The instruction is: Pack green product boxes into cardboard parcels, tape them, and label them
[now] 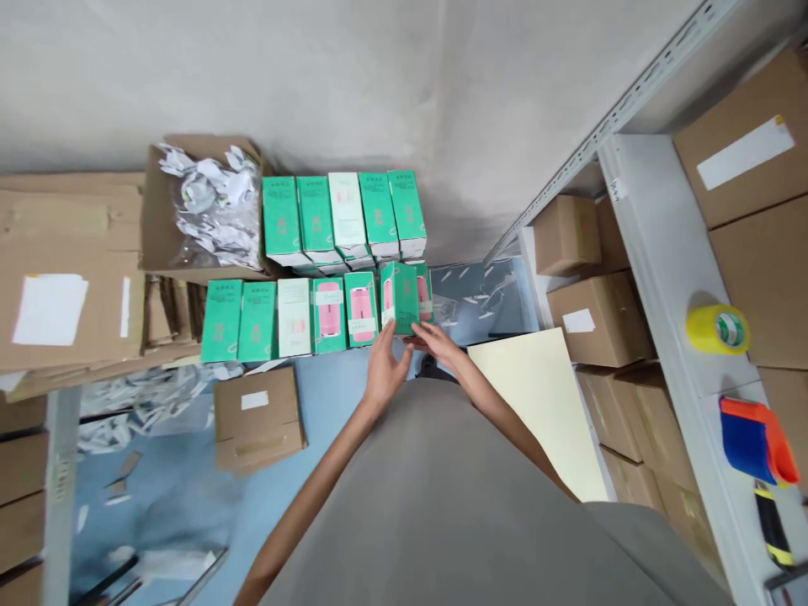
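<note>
Two rows of green product boxes stand on the floor against the wall, a back row and a front row. At the right end of the front row I hold one green box with both hands. My left hand presses its lower left side, fingers curled. My right hand grips its lower right corner. The box is slightly tilted and touches its neighbours, some of which show pink fronts.
An open carton of crumpled white wrappers sits left of the back row. Flattened cardboard lies at left, a small brown box on the blue floor. A metal shelf at right holds cartons, yellow tape and a tape dispenser.
</note>
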A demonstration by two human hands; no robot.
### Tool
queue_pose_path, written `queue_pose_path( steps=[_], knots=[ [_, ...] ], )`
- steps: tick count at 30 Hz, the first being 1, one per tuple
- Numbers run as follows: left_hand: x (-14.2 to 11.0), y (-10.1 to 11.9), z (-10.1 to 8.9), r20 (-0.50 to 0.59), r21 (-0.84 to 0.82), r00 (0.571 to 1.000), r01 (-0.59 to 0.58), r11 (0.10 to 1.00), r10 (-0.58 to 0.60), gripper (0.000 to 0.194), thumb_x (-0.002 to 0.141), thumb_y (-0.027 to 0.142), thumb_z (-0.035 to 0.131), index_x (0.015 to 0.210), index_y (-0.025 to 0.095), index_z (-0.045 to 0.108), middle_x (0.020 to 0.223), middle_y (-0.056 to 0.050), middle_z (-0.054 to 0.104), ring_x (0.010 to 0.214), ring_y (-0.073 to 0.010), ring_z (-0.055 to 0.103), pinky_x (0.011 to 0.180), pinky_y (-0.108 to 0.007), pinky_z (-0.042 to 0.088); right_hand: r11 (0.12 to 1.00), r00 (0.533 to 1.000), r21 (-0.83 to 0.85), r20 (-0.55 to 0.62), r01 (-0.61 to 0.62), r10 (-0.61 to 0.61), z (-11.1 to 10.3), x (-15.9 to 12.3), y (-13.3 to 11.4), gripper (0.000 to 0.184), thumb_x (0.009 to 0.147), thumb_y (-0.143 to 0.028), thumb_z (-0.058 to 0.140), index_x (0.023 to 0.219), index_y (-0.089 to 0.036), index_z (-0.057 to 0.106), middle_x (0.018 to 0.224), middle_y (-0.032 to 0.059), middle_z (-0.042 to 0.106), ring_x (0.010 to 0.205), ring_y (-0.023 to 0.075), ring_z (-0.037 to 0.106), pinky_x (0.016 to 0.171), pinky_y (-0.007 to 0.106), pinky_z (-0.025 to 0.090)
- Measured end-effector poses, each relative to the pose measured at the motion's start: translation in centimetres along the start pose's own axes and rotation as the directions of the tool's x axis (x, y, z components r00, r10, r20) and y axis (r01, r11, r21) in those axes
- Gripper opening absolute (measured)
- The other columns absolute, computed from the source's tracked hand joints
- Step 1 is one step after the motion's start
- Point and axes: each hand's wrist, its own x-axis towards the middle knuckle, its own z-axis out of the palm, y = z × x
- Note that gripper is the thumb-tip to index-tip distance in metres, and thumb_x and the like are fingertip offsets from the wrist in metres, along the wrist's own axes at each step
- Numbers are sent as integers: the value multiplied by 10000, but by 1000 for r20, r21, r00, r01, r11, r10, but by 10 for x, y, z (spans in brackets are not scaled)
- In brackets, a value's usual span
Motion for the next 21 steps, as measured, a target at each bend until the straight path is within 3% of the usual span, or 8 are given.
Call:
queue_pose_path(
  steps=[4, 7, 9, 12, 14, 16, 21],
  knots=[
    [-14, 23, -1, 58, 12, 988, -142, 990, 141, 614, 998, 534, 729, 1535, 240, 687, 1663, -179, 632, 1616, -384, 524, 1374, -595, 375, 988, 998, 139, -5, 62, -62, -6, -41, -2, 553, 840, -659, 943, 1212, -276, 799, 1182, 62, 886, 1104, 296, 867, 951, 424, 717],
    [-21, 26, 4, 147, -79, 969, -189, 979, 199, 515, 1030, 550, 706, 1453, 258, 731, 1588, -170, 675, 1554, -357, 590, 1332, -567, 445, 958, 978, 220, -140, 185, -157, -10, -75, 8, 580, 795, -634, 980, 1217, -280, 800, 1237, 57, 880, 1135, 285, 855, 1021, 426, 705],
    [-25, 20, 12, 210, -142, 959, -163, 976, 190, 510, 1013, 591, 731, 1397, 256, 744, 1545, -174, 690, 1515, -354, 620, 1281, -563, 502, 930, 946, 255, -252, 266, -202, -12, -98, 20, 589, 769, -618, 997, 1215, -285, 804, 1259, 49, 875, 1127, 270, 850, 1053, 420, 693],
    [-37, 2, 30, 293, -196, 956, 31, 980, 28, 729, 889, 680, 855, 1440, 231, 691, 1609, -210, 636, 1511, -396, 619, 1200, -575, 572, 905, 890, 266, -407, 331, -206, -14, -136, 42, 617, 765, -607, 999, 1261, -295, 808, 1249, 46, 876, 1112, 267, 849, 1048, 428, 690],
    [-48, -9, 42, 404, -232, 908, 216, 948, -108, 900, 829, 710, 906, 1527, 219, 618, 1665, -240, 593, 1489, -417, 642, 1144, -580, 614, 899, 849, 256, -491, 357, -197, -13, -165, 58, 659, 769, -614, 994, 1318, -302, 806, 1241, 48, 877, 1121, 279, 850, 1031, 440, 694],
    [-63, -17, 52, 538, -248, 825, 351, 903, -173, 971, 816, 712, 923, 1574, 216, 573, 1639, -248, 625, 1432, -403, 693, 1103, -571, 645, 888, 804, 243, -561, 390, -199, -10, -194, 75, 703, 768, -618, 996, 1369, -306, 804, 1250, 49, 876, 1134, 290, 849, 1031, 447, 693],
    [-104, -19, 77, 746, -215, 650, 439, 872, -143, 910, 730, 660, 984, 1461, 213, 677, 1496, -182, 755, 1371, -370, 745, 1172, -558, 621, 875, 663, 190, -727, 446, -180, -1, -265, 117, 766, 750, -659, 1002, 1407, -315, 813, 1272, 48, 869, 1107, 298, 849, 1011, 456, 699]
  ],
)
